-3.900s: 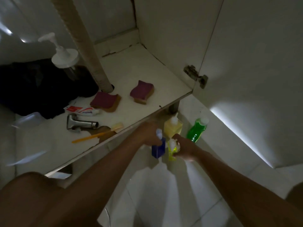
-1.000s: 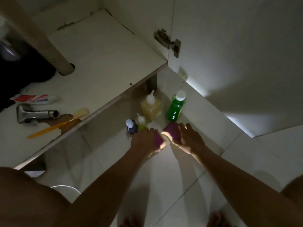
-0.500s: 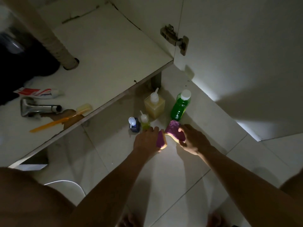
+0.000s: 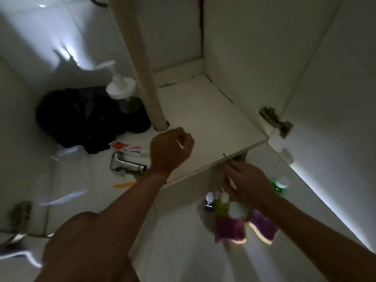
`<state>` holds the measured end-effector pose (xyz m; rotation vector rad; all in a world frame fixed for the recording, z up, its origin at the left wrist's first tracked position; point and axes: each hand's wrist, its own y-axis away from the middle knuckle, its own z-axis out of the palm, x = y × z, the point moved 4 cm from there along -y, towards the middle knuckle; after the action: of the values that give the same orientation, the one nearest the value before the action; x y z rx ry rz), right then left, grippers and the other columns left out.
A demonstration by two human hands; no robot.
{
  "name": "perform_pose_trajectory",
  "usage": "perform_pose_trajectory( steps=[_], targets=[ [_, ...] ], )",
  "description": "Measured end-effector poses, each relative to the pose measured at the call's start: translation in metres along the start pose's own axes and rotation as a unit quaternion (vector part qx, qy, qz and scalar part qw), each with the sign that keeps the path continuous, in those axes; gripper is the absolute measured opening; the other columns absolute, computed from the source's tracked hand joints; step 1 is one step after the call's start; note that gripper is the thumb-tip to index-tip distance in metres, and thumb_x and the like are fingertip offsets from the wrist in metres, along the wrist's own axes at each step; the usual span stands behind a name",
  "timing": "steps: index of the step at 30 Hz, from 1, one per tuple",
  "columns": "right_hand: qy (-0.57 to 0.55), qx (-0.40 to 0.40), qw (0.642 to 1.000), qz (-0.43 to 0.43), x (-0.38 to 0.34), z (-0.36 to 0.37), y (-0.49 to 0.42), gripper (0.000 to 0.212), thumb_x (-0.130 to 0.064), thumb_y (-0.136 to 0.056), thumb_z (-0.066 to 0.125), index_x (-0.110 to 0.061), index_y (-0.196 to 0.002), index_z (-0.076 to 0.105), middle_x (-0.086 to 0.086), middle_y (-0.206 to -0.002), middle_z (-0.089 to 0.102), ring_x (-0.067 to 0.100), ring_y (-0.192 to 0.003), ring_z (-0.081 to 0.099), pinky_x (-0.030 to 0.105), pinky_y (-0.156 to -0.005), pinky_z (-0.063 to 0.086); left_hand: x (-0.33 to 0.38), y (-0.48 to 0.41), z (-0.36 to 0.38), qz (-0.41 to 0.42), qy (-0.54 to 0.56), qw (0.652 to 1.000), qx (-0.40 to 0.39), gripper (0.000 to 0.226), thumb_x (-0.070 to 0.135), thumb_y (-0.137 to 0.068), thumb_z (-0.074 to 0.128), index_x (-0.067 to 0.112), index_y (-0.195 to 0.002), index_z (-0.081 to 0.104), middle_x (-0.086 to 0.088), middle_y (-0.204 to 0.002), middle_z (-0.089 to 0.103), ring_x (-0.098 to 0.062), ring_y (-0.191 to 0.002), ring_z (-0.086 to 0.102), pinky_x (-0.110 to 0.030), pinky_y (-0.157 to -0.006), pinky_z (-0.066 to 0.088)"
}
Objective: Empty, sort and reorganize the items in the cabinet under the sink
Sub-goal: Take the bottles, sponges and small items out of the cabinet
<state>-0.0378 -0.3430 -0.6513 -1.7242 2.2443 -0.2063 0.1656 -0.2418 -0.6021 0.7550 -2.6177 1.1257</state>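
Your L hand [image 4: 171, 153] is curled over the cabinet shelf [image 4: 203, 119]; can't tell if it grips the small white stick [image 4: 179, 144]. R hand [image 4: 248, 184] is loose and empty, just above the bottles and purple sponges [image 4: 230, 228].

- cabinet shelf [image 4: 203, 119]: white laminated board, smooth and matt;
- faucet part [image 4: 126, 164]: polished metal, shiny;
- sponges [image 4: 230, 228]: rough purple scouring face over pale foam;
- green bottle [image 4: 279, 185]: translucent plastic with a white cap;
- pump dispenser [image 4: 121, 87]: white matt plastic head;
- toothpaste tube [image 4: 126, 148]: glossy, printed;
- black bundle [image 4: 81, 119]: crumpled; cloth or plastic film, cannot tell;
- drain pipe [image 4: 142, 68]: pale, finely ribbed;
- hinge [image 4: 274, 121]: dull metal;
- floor tiles [image 4: 193, 251]: glazed and glossy.
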Motion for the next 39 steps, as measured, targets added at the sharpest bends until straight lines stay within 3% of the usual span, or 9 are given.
perform_pose_trajectory(
  steps=[4,9,16,19,24,27,31,34,39],
  targets=[
    [-0.025,0.053,0.998,-0.026,-0.043,-0.036,-0.110,0.031,-0.027,-0.087,0.055,-0.019,-0.116,0.065,0.004,-0.101,0.065,0.026,-0.083,0.060,0.036,-0.066,0.048,-0.086,-0.046,-0.055,-0.155,-0.002,0.984,0.089,0.031,0.040,-0.086,0.053,0.021,-0.062,0.051,0.006,-0.054,0.051,-0.014,-0.051,0.052,-0.024,-0.052,0.035],
    [-0.113,0.004,0.994,-0.005,-0.095,-0.059,-0.221,0.046,-0.036,-0.092,0.058,-0.019,-0.134,0.052,0.004,-0.125,0.055,0.027,-0.106,0.057,0.043,-0.082,0.052,-0.163,-0.069,-0.079,-0.298,0.051,0.949,0.085,0.019,0.025,-0.085,0.067,0.016,-0.100,0.061,0.006,-0.080,0.062,-0.021,-0.082,0.066,-0.026,-0.068,0.043],
    [-0.227,-0.137,0.963,0.050,-0.136,-0.033,-0.309,0.075,-0.039,-0.088,0.062,-0.013,-0.151,0.031,0.007,-0.150,0.037,0.028,-0.131,0.044,0.030,-0.099,0.040,-0.199,-0.094,-0.047,-0.303,0.224,0.920,-0.107,0.093,0.012,-0.076,0.081,0.010,-0.150,0.025,-0.013,-0.144,0.046,-0.030,-0.131,0.047,-0.045,-0.104,0.046],
    [-0.254,-0.155,0.953,0.062,-0.141,-0.016,-0.320,0.094,-0.053,-0.070,0.059,-0.014,-0.150,0.031,0.009,-0.150,0.037,0.031,-0.132,0.045,0.043,-0.105,0.046,-0.203,-0.094,-0.041,-0.299,0.244,0.916,-0.112,0.089,0.007,-0.076,0.081,0.010,-0.148,0.030,-0.011,-0.144,0.046,-0.026,-0.130,0.047,-0.034,-0.098,0.044],
    [-0.187,-0.138,0.971,0.057,-0.137,0.006,-0.308,0.088,-0.030,-0.095,0.059,-0.017,-0.159,-0.001,0.001,-0.166,-0.011,0.026,-0.151,0.014,0.039,-0.117,0.026,-0.205,-0.091,-0.037,-0.299,0.287,0.903,-0.109,0.086,0.008,-0.074,0.084,0.011,-0.142,0.031,0.000,-0.129,0.048,-0.016,-0.120,0.050,-0.026,-0.089,0.044],
    [-0.209,-0.085,0.974,0.031,-0.138,0.006,-0.289,0.077,-0.025,-0.097,0.057,-0.019,-0.158,0.010,-0.002,-0.166,-0.005,0.028,-0.144,0.030,0.037,-0.110,0.035,-0.206,-0.086,-0.038,-0.315,0.291,0.901,-0.071,0.092,0.015,-0.063,0.091,0.009,-0.136,0.035,-0.001,-0.131,0.050,-0.016,-0.120,0.051,-0.029,-0.092,0.047],
    [-0.257,0.004,0.966,-0.026,-0.139,0.006,-0.264,0.060,-0.019,-0.093,0.059,-0.019,-0.147,0.033,0.001,-0.158,0.024,0.018,-0.120,0.050,0.025,-0.092,0.046,-0.223,-0.075,-0.027,-0.289,0.271,0.917,-0.055,0.111,0.060,-0.040,0.092,0.019,-0.134,0.049,-0.004,-0.133,0.058,-0.020,-0.123,0.056,-0.043,-0.098,0.052],
    [-0.348,0.017,0.937,0.026,-0.138,0.003,-0.254,0.043,-0.013,-0.092,0.062,-0.024,-0.130,0.046,-0.011,-0.110,0.054,-0.004,-0.092,0.056,0.003,-0.066,0.043,-0.203,-0.065,-0.039,-0.269,0.292,0.916,-0.060,0.100,0.033,-0.052,0.095,0.020,-0.136,0.043,0.000,-0.136,0.054,-0.020,-0.125,0.054,-0.048,-0.101,0.050],
    [-0.438,0.078,0.893,0.072,-0.124,-0.034,-0.239,0.055,-0.022,-0.084,0.077,-0.026,-0.132,0.050,-0.011,-0.129,0.059,0.007,-0.114,0.058,0.019,-0.086,0.053,-0.161,-0.055,-0.059,-0.231,0.318,0.919,-0.028,0.091,0.000,-0.066,0.087,0.019,-0.140,0.038,0.007,-0.129,0.051,-0.004,-0.113,0.053,-0.006,-0.084,0.046]
  ],
)
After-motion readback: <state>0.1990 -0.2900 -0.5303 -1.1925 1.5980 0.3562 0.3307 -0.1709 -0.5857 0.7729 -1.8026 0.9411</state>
